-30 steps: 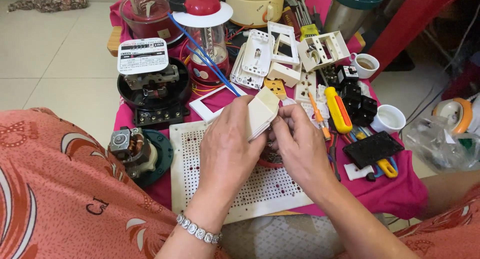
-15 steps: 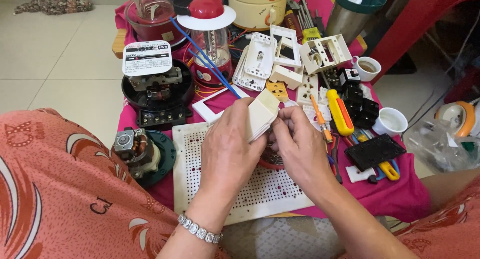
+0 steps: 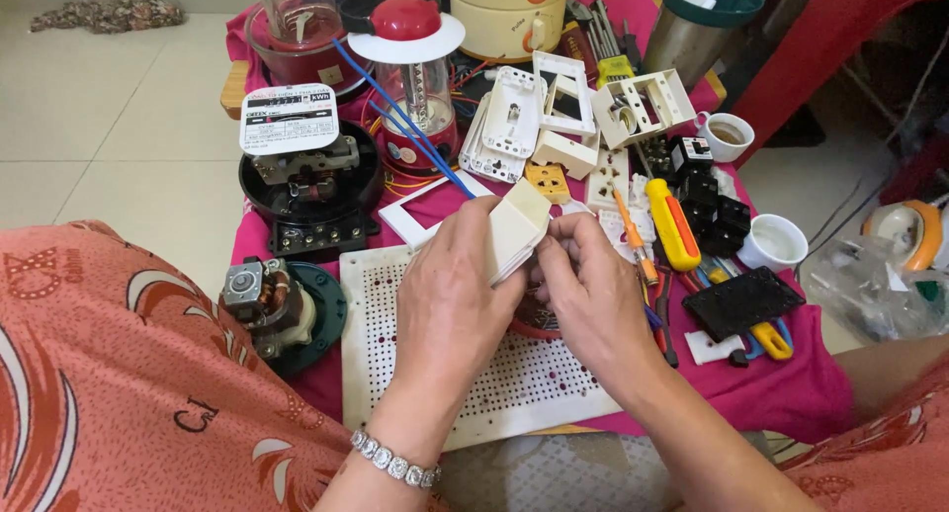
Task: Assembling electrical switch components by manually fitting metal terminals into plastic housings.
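My left hand (image 3: 450, 290) grips a small cream plastic switch box (image 3: 516, 227) and holds it tilted above a white perforated board (image 3: 395, 314). My right hand (image 3: 591, 290) is closed against the box's lower right side, fingertips pinching at its edge; what they pinch is hidden. A bracelet sits on my left wrist. Both hands hover over a small table covered with a pink cloth (image 3: 791, 393).
A black electric meter (image 3: 308, 181), a small motor (image 3: 265, 299), a red-topped lamp (image 3: 407, 72), white switch plates and frames (image 3: 539, 117), a yellow-handled screwdriver (image 3: 672, 225), black parts (image 3: 741, 302) and two white cups (image 3: 776, 243) crowd the table. Tiled floor lies to the left.
Both hands have stayed on the cream box, with only small finger shifts. The view has drifted slightly.
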